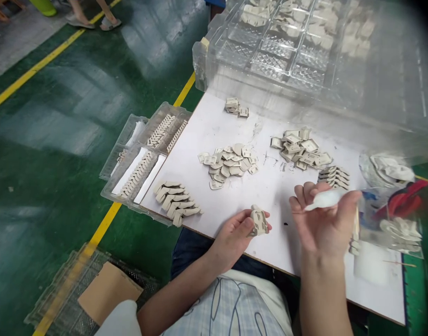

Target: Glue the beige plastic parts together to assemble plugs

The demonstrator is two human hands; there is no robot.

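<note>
My left hand [235, 233] is closed round a beige moulded plastic part [259, 221], with its slotted side facing up, just above the table's front edge. Raised to the right, my right hand [320, 228] grips a small white squeeze bottle [326, 199] between thumb and fingers, its narrow tip pointing left. The bottle and the beige part are apart. Beyond my hands lie a heap of flat rounded beige pieces [229, 163] and a heap of boxy beige pieces [303, 148]. A row of nested beige parts [177, 203] rests near the left table edge.
Clear plastic trays [270, 77] with beige parts are stacked at the back. Another divided tray [143, 163] sits beside the table's left edge. On the right are a plastic bag [375, 219], white cloth [392, 169] and a thin stick [401, 263]. Cardboard [108, 291] lies lower left.
</note>
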